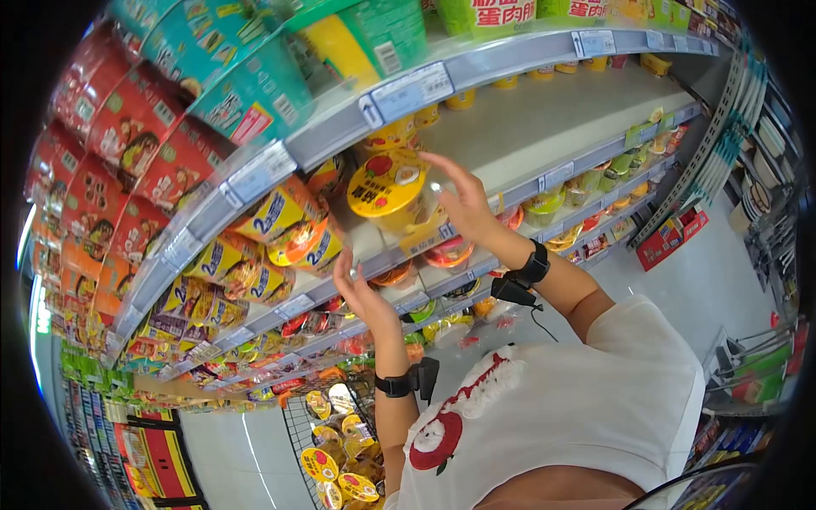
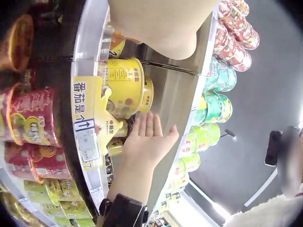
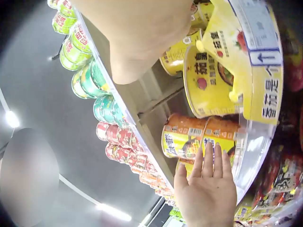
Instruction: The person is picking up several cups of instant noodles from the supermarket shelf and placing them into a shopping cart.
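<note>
A yellow instant-noodle tub (image 1: 387,200) with a tomato and an egg on its lid sits at the shelf's front edge. A yellow crown-shaped sign (image 2: 109,116) stands at that edge. My right hand (image 1: 466,208) is beside the tub, palm toward it and fingers extended; in the left wrist view its fingertips come up to the tub's side. On the tub's other side, my left hand (image 1: 367,299) has its fingers straight. Those fingers overlap orange-and-yellow noodle tubs (image 3: 220,135) in the right wrist view. More yellow tubs (image 3: 175,56) stand behind.
An upper shelf edge (image 1: 408,93) with price tags runs over the hands, bearing teal tubs (image 1: 255,93) and red tubs (image 1: 136,119). Several more noodle tubs fill the lower shelves. Down at the left arm stands a wire cart (image 1: 293,425) with yellow-lidded tubs inside.
</note>
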Tool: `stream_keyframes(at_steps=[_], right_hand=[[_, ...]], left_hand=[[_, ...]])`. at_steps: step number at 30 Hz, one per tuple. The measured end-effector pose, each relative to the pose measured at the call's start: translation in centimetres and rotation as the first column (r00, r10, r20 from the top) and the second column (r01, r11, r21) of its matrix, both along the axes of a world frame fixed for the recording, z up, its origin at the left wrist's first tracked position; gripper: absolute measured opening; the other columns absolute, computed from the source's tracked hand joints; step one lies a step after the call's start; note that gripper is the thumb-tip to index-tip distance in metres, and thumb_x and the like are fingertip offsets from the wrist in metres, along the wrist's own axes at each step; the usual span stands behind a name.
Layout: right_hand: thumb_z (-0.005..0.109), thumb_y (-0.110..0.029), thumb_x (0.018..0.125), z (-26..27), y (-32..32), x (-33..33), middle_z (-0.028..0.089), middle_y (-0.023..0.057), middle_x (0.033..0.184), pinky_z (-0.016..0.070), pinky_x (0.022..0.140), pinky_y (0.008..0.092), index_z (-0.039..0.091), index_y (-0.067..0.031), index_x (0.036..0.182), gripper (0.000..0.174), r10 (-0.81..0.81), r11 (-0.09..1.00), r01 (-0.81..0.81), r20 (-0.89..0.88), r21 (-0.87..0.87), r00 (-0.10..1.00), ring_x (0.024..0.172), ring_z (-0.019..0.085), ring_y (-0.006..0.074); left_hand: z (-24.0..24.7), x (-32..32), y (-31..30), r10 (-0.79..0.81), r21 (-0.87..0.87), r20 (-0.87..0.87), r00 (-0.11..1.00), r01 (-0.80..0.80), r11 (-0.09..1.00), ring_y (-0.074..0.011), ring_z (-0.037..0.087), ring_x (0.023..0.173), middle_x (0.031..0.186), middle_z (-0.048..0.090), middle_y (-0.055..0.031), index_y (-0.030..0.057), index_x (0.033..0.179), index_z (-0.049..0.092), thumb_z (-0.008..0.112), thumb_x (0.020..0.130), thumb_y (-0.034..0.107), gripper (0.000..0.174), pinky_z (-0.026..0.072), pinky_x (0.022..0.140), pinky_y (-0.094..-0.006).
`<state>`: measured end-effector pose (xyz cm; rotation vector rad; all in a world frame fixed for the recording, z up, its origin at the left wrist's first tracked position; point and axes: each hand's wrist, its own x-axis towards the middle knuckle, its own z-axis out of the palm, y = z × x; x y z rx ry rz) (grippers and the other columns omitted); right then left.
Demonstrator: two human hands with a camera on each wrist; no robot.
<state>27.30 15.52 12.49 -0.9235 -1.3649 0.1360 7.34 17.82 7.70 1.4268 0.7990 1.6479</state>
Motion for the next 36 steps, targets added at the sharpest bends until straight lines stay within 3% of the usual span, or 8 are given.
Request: stream_keyframes(at_steps=[2,6,9,12,21,25,31,36], right_hand=[[0.054,-0.013,0.080,0.3,0.1,1.6,0.050,0.0204,0.122,0.0370,0.096,0.0365,0.043,0.0016,0.123,0.047,-0.134,0.989,0.138,0.074,-0.051,0.988,0.114,0.049,0.0324],[0.061,-0.029,0.080,-0.2,0.5,2.9,0.052,0.0260,0.112,0.0399,0.090,0.0411,0.042,0.0062,0.121,0.058,-0.151,0.960,0.208,0.278,-0.188,0.948,0.105,0.050,0.0393],[0.063,-0.038,0.077,-1.1,1.1,3.4,0.052,0.0276,0.110,0.0396,0.089,0.0425,0.042,0.0088,0.119,0.066,-0.130,0.953,0.229,0.413,-0.199,0.901,0.102,0.051,0.0408],[0.065,-0.031,0.074,-0.9,1.7,3.8,0.051,0.0250,0.116,0.0362,0.095,0.0423,0.038,0.0039,0.125,0.068,0.043,0.897,0.169,0.462,-0.409,0.886,0.109,0.048,0.0399],[0.071,-0.040,0.068,0.0,1.3,3.5,0.053,0.0264,0.110,0.0414,0.089,0.0420,0.038,0.0066,0.120,0.077,0.110,0.932,0.011,0.311,-0.363,0.944,0.104,0.051,0.0404],[0.073,-0.035,0.067,-1.3,1.6,3.9,0.051,0.0260,0.115,0.0422,0.088,0.0418,0.035,0.0061,0.125,0.081,0.023,0.931,0.094,0.315,-0.352,0.949,0.105,0.051,0.0399],[0.072,-0.026,0.069,-2.3,2.3,4.0,0.050,0.0258,0.117,0.0403,0.092,0.0404,0.032,0.0048,0.128,0.077,0.058,0.963,-0.024,0.118,-0.269,0.991,0.109,0.049,0.0392],[0.067,-0.015,0.073,-2.1,1.0,4.2,0.045,0.0249,0.127,0.0353,0.099,0.0379,0.026,0.0052,0.132,0.075,0.067,0.982,-0.051,0.083,-0.184,0.994,0.120,0.044,0.0327]], left_hand=[[0.1,1.6,1.0,-0.011,0.031,-0.017,1.000,0.012,0.999,-0.0249,0.036,0.125,0.133,0.040,-0.0169,0.0014,0.126,0.036,0.033,0.091,0.011,0.037,0.0260,0.103,-0.0381],[1.1,3.6,1.3,-0.006,-0.002,-0.106,0.994,0.006,1.000,-0.0259,0.034,0.127,0.134,0.038,-0.0185,-0.0008,0.130,0.034,0.034,0.091,0.011,0.040,0.0227,0.105,-0.0367],[0.6,4.4,2.4,0.050,0.049,-0.243,0.969,-0.039,0.998,-0.0240,0.035,0.125,0.133,0.038,-0.0157,0.0013,0.131,0.035,0.032,0.093,0.018,0.042,0.0254,0.103,-0.0346],[0.4,5.2,3.3,0.013,-0.033,-0.220,0.975,-0.021,0.999,-0.0241,0.035,0.124,0.133,0.038,-0.0159,-0.0005,0.133,0.033,0.033,0.094,0.018,0.044,0.0251,0.102,-0.0334],[0.6,5.7,3.0,-0.124,-0.050,-0.238,0.963,0.116,0.992,-0.0252,0.039,0.121,0.131,0.039,-0.0174,-0.0027,0.135,0.028,0.044,0.086,0.007,0.052,0.0296,0.100,-0.0342],[1.1,6.4,1.9,-0.161,-0.026,-0.129,0.978,0.159,0.987,-0.0284,0.038,0.123,0.132,0.038,-0.0205,-0.0038,0.135,0.025,0.045,0.078,0.000,0.061,0.0294,0.101,-0.0368],[1.7,7.3,0.9,-0.032,0.164,-0.233,0.972,0.071,0.984,-0.0294,0.034,0.127,0.134,0.036,-0.0221,-0.0054,0.136,0.023,0.051,0.075,-0.002,0.067,0.0251,0.105,-0.0376],[3.0,8.0,-1.1,0.053,0.251,-0.328,0.943,0.033,0.967,-0.0290,0.039,0.122,0.132,0.033,-0.0239,-0.0058,0.137,0.018,0.054,0.073,-0.002,0.074,0.0379,0.095,-0.0357]])
